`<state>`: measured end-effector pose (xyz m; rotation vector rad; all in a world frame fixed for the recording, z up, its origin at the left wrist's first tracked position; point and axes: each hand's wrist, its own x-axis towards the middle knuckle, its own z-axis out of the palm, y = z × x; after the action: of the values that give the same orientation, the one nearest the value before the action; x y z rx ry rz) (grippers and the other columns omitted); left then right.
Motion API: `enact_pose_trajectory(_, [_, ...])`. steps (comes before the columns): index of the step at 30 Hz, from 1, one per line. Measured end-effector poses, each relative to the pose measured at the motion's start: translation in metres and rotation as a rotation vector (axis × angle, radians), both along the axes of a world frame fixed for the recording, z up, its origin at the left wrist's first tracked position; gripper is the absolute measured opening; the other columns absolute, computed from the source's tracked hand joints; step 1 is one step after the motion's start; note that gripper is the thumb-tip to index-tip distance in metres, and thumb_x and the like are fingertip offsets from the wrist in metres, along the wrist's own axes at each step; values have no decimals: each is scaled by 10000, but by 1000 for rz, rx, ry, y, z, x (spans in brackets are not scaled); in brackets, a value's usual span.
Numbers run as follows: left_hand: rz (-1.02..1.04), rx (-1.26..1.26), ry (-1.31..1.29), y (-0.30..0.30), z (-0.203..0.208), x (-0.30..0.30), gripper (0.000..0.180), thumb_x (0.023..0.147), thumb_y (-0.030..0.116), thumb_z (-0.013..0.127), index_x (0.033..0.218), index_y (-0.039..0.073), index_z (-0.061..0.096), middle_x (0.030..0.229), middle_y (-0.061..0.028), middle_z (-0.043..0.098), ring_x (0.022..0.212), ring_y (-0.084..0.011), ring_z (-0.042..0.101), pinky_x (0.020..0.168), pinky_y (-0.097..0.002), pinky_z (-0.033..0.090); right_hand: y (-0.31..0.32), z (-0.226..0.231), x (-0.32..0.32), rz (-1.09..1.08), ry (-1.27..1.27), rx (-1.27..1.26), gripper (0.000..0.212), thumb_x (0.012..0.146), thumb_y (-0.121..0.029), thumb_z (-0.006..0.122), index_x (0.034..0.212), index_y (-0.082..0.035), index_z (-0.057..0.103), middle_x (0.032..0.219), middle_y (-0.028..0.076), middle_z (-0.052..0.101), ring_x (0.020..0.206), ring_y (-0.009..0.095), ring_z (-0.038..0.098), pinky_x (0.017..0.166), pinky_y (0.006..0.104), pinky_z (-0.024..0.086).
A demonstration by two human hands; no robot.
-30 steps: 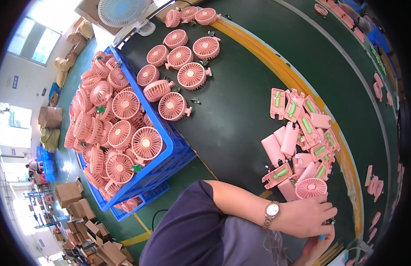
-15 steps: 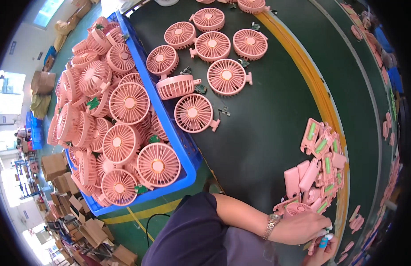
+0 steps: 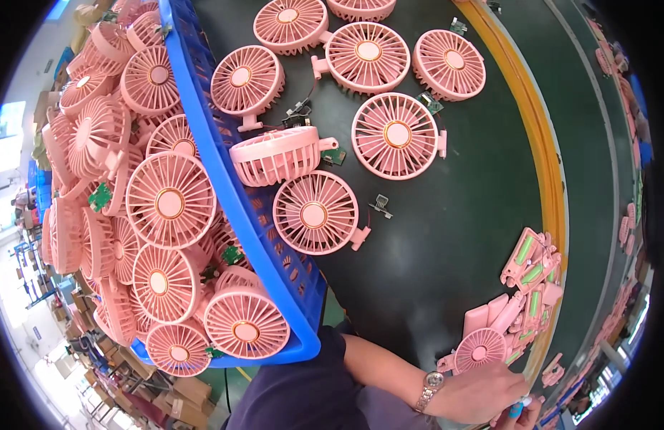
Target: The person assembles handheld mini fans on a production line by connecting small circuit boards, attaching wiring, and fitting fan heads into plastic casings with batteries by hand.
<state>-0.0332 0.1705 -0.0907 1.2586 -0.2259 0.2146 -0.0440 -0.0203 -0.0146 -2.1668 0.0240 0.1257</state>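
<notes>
My left hand (image 3: 475,393), with a metal watch (image 3: 432,382) on its wrist, reaches across to the lower right, fingers bent down and closed. Against its fingertips my right hand (image 3: 527,414) is pinched together, partly cut off by the dark rim. A small bright blue piece (image 3: 516,410) shows at the right fingers; whether it is held or worn cannot be made out. What the two hands grip is hidden. Just beyond the left hand lies a pink round fan head (image 3: 479,347). Beside it is a pile of pink handle shells (image 3: 531,315), several holding green battery cells (image 3: 534,303).
To the left, a blue crate (image 3: 228,186) is heaped with pink fan heads (image 3: 171,203) and green circuit boards. More fan heads (image 3: 397,134) with small wired boards (image 3: 381,206) lie on the dark green table (image 3: 432,251). A yellow strip (image 3: 550,179) runs along its right side.
The view has shifted, so crate and fans appear larger and lower. Both hands stay together at the lower right. The fan head beside my left hand is now less covered.
</notes>
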Motion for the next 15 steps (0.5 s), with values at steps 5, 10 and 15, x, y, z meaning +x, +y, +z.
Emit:
enact_pose_trajectory(5, [67,85,-70,8,-4,9,150,833,178,553,798,33,546,679,-112,559,607,-291,593,528,-388,455,30,3,13,-10,60,14,155,891,-89,652,1022,-20,606,721,51,569,525,99,449,433,228,339])
enact_pose_trajectory(10, [128,-20,-40,21,-1,12,147,828,153,542,748,30,529,629,-130,537,565,-314,579,502,-403,450,23,-2,25,19,21,-54,177,869,-181,709,917,-38,615,662,-11,532,540,65,435,454,215,328])
enact_pose_trajectory(15, [82,-9,-19,22,-1,11,145,829,154,535,761,26,528,646,-140,538,592,-327,583,516,-416,445,8,-5,25,11,78,-28,203,863,-214,719,894,-50,604,630,-39,501,543,50,405,469,202,298])
